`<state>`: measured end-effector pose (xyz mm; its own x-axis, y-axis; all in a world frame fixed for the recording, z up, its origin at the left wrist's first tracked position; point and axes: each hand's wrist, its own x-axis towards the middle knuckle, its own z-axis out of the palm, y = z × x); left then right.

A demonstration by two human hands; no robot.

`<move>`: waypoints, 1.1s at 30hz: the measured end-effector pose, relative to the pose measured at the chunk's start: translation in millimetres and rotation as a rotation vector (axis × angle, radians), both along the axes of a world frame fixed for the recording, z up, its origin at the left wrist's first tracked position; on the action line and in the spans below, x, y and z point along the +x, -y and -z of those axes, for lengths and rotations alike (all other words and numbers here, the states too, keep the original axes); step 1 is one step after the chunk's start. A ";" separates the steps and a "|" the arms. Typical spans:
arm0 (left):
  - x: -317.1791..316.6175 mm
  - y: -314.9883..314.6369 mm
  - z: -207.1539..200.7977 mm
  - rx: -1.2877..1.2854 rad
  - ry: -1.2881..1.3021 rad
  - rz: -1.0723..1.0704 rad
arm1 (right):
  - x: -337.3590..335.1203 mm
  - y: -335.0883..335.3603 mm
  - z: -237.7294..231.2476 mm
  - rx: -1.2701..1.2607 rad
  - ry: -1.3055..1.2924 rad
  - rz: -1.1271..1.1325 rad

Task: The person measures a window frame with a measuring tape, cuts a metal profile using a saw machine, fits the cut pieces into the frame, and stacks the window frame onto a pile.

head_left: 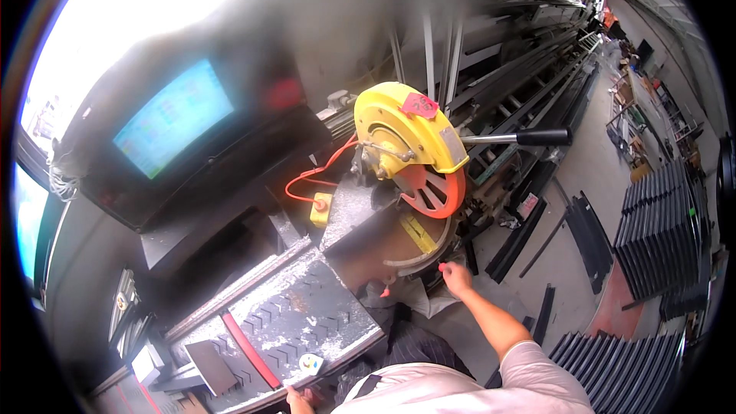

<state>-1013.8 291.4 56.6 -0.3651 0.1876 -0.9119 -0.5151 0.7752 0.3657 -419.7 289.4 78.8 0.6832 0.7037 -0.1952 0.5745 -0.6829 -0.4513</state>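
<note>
My right hand (458, 280) is closed round a small red knob (442, 267) at the front rim of the saw's round base (418, 261). Above it stands a yellow-hooded cut-off saw (399, 126) with a slotted orange-red guard (433, 190) and a black-gripped lever (543, 137) pointing right. At the lower edge, my left hand (300, 399) is curled by the front edge of the scuffed metal feed table (307, 303); what it holds, if anything, is hidden. A second red handle (386, 292) shows below the saw base. A red strip (251, 351) crosses the table.
Behind the table is a dark cabinet with a lit screen (175, 119). An orange cable (291, 184) runs to a yellow switch box (320, 209). Stacked dark metal profiles (655, 230) stand on the right, another stack (617, 368) lower down. Long bars (529, 92) lean behind the saw.
</note>
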 end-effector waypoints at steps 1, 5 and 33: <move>12.3 -0.9 -2.8 -0.098 -0.085 -0.139 | 12.4 -16.5 -10.2 -0.003 0.004 -0.021; 27.3 20.2 16.0 -0.118 -0.132 -0.065 | 53.0 -99.1 -32.3 0.162 0.215 -0.209; 72.1 -2.3 -59.2 0.424 -0.518 0.294 | -104.1 -188.4 4.6 0.135 0.464 -0.953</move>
<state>-941.7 293.7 115.8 -0.6101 0.6431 -0.4628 0.0130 0.5922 0.8057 -523.8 477.8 74.2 -0.1729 0.9830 0.0623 0.9799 0.1781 -0.0896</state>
